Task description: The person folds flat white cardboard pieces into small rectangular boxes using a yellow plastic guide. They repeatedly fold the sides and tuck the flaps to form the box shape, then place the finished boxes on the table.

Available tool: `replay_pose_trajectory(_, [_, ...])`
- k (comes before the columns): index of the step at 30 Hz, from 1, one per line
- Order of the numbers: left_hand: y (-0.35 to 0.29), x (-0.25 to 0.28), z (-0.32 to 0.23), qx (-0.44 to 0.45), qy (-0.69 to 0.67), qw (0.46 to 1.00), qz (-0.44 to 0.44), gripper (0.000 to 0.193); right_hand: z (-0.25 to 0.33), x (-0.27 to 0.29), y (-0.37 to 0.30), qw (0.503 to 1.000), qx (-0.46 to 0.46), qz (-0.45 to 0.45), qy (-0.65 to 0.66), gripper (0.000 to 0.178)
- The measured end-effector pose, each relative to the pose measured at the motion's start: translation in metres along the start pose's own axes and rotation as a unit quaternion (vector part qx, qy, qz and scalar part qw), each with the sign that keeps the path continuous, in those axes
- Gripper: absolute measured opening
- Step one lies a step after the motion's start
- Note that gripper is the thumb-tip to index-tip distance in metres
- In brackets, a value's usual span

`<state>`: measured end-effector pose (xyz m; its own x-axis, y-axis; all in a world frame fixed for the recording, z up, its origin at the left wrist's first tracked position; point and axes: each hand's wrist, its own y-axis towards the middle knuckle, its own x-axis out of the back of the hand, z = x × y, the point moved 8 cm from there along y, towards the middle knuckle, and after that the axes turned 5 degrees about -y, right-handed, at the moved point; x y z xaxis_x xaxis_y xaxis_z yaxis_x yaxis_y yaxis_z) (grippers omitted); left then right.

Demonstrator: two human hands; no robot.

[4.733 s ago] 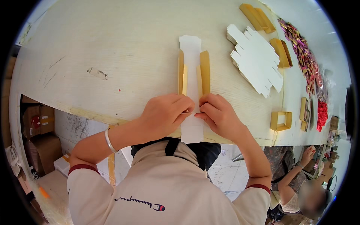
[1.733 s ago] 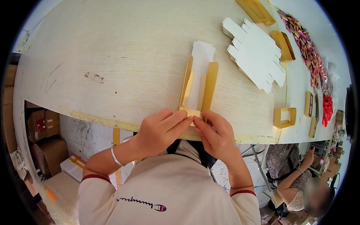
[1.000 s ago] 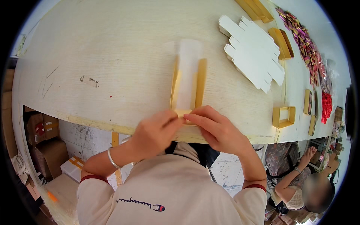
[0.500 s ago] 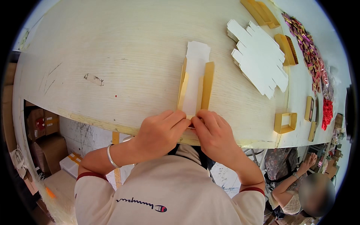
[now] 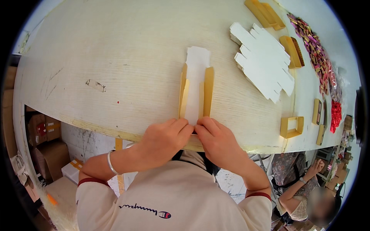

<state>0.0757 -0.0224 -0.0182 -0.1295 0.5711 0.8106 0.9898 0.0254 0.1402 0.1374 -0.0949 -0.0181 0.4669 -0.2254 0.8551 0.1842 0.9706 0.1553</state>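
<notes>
A partly folded cardboard box (image 5: 196, 86), white inside and gold outside, lies on the table close to its front edge. Both of its long sides stand up, and a white end flap lies flat at the far end. My left hand (image 5: 167, 136) pinches the near end of the box from the left. Opposite it, my right hand (image 5: 216, 134) pinches the same end, its fingertips almost meeting the left ones. What the fingers fold there is mostly hidden behind them.
Flat white box blanks (image 5: 264, 61) lie stacked to the right. Gold boxes (image 5: 291, 127) stand on the table's right side, near a heap of small shiny wrapped pieces (image 5: 312, 50). A co-worker (image 5: 300, 188) sits at the lower right.
The near end of the box and both my hands have shifted slightly. The upright sides lean a little closer together, and my fingers stay pinched at the near end.
</notes>
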Motion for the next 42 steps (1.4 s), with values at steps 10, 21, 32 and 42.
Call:
replay_pose_trajectory(10, [-0.002, 0.002, 0.0, -0.09, 0.003, 0.996, 0.009, 0.008, 0.002, 0.005, -0.003, 0.996, 0.078, 0.013, -0.039, 0.015])
replay_pose_trajectory(21, [0.005, 0.007, 0.006, -0.067, 0.03, 0.994, 0.082, 0.012, 0.016, -0.015, -0.013, 0.999, 0.001, -0.02, -0.045, 0.02])
replay_pose_trajectory(32, [0.017, 0.025, -0.007, -0.156, 0.002, 0.987, -0.033, 0.024, 0.001, 0.022, -0.024, 0.962, 0.088, -0.087, -0.242, 0.022])
replay_pose_trajectory(42, [0.062, -0.003, 0.009, -0.069, 0.12, 0.988, 0.072, 0.014, 0.011, 0.001, -0.017, 0.974, 0.089, -0.057, -0.202, 0.013])
